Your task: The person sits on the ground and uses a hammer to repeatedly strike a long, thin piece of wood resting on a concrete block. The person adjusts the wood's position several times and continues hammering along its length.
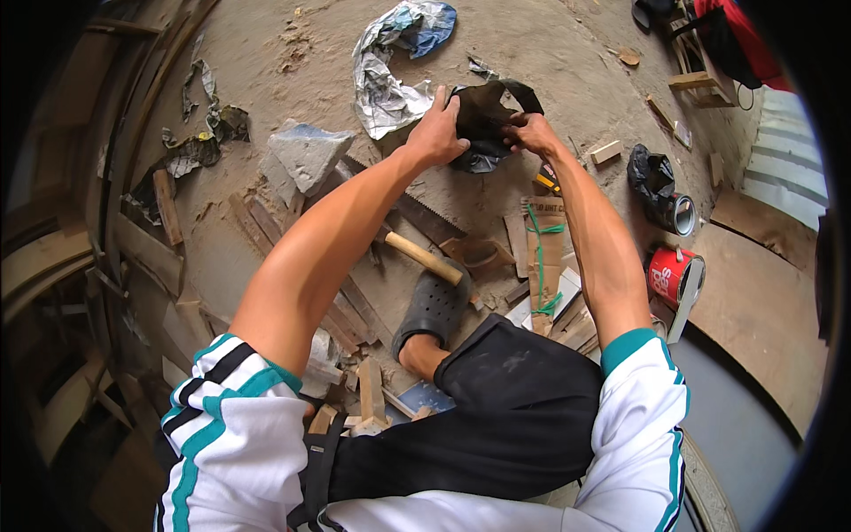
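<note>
Nearest: dark clog (432, 309), wooden-handled tool (424, 257) by its toe. Further out, black bag (481, 158) spans the gap between two grasps: left hand (437, 133) grips one side, right hand (532, 135) pinches the other (ground contact unclear). Step judged: spreading its mouth; next move likely calls for steady two-sided tension. Beyond: crumpled paper (377, 93).

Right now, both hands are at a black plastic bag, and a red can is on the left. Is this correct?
Not fully: the red can is on the right, as the head view shows. The left hand and right hand are at the black plastic bag.
</note>
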{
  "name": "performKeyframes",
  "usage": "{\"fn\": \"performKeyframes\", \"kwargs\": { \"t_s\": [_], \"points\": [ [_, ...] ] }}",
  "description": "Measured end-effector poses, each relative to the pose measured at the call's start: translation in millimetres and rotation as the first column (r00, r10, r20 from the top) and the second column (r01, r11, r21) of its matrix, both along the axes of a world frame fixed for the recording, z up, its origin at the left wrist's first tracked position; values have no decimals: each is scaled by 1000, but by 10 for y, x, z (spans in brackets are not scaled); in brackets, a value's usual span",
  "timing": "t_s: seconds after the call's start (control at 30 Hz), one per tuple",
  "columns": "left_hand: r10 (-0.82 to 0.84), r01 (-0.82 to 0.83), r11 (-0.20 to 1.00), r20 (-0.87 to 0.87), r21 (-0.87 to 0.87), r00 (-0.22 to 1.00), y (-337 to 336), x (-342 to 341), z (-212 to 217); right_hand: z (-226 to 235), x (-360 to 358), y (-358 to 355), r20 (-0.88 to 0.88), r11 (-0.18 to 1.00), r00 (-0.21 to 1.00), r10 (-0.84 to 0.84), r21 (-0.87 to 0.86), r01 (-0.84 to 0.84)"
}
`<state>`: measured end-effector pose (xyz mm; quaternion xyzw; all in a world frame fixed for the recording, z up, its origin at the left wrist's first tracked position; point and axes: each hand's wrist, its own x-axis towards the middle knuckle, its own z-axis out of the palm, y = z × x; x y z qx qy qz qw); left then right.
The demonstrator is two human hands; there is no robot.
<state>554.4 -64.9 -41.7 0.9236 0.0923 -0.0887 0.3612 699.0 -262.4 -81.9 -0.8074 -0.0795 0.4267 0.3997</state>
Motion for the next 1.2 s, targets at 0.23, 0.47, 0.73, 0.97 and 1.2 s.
{"fn": "performKeyframes", "kwargs": {
  "t_s": [0.23,0.47,0.73,0.97,1.2],
  "points": [
    [142,-133,989,137,-68,980,-31,-412,34,-68,38,-6,-160,998,987,-31,43,38],
    [229,-224,973,75,-61,971,14,-681,80,16,23,-5,-350,981,933,-81,140,137],
    [278,-274,959,55,-73,959,26,-969,10,-162,-5,42,111,995,994,-17,-95,28],
    [301,-296,951,44,-94,953,18,-1072,-3,-330,-86,-34,689,890,563,456,-362,-278],
    [314,-309,944,28,-120,949,-56,-1167,8,-343,-271,259,508,807,644,573,-485,-336]
  ]
}}
